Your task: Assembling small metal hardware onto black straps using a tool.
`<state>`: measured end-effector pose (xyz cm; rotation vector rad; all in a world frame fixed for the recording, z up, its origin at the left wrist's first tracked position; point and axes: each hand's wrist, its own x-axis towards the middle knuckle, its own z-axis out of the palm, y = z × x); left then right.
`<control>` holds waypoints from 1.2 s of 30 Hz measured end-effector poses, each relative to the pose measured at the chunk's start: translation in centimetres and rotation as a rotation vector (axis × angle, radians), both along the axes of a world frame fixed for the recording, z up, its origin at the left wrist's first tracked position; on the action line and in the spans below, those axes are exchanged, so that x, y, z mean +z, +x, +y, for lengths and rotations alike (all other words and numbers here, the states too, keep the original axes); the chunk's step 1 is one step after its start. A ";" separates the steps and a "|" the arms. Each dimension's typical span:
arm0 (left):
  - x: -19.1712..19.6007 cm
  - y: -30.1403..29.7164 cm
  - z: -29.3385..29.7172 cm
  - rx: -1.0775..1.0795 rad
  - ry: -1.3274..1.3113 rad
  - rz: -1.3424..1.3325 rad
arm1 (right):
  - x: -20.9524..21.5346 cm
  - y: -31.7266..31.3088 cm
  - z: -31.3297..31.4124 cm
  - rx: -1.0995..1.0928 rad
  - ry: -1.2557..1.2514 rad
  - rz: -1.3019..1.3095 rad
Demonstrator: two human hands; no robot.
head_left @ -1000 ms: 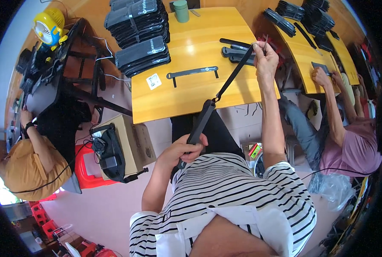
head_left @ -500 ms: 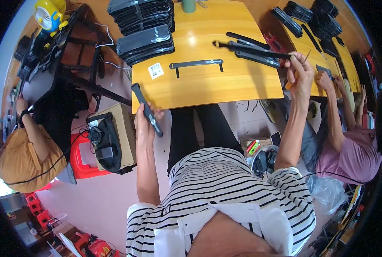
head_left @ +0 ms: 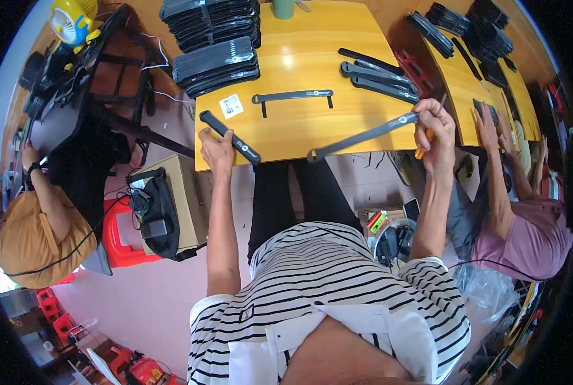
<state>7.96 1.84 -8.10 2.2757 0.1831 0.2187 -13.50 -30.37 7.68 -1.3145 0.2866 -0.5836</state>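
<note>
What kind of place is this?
Probably a small assembly workshop: stacks of black parts sit on yellow worktables, the left hand and right hand hold black strips, and other people work nearby.

White square label (head_left: 231, 106) on table (head_left: 312, 64)

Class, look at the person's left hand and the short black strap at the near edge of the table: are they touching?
Touching. The head view shows the left hand with its fingers closed around the short black strap, which sticks out on both sides of the grip above the table edge.

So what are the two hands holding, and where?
Left hand grips a short black strap mid-length; right hand holds a long strap by its far end.
</note>
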 end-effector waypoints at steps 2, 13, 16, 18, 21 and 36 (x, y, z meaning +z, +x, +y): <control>0.0 0.1 0.6 -0.006 -0.003 0.056 | -0.3 0.0 0.1 0.019 0.010 -0.004; 9.5 -6.5 -4.6 -0.781 -0.416 -0.118 | -0.3 2.1 4.9 0.402 -0.414 0.218; 11.2 -9.8 -7.0 -1.001 -0.605 -0.107 | 0.8 3.1 7.0 0.409 -0.277 0.204; 11.1 -9.3 -6.3 -1.164 -0.703 0.572 | -0.5 3.6 6.0 0.388 -0.318 0.203; 9.0 -7.7 -4.0 -1.145 -0.561 0.549 | -3.2 3.2 4.1 0.289 -0.377 0.359; 5.5 -0.1 -3.3 -0.622 -0.583 0.553 | -10.5 8.3 1.7 0.164 0.106 0.498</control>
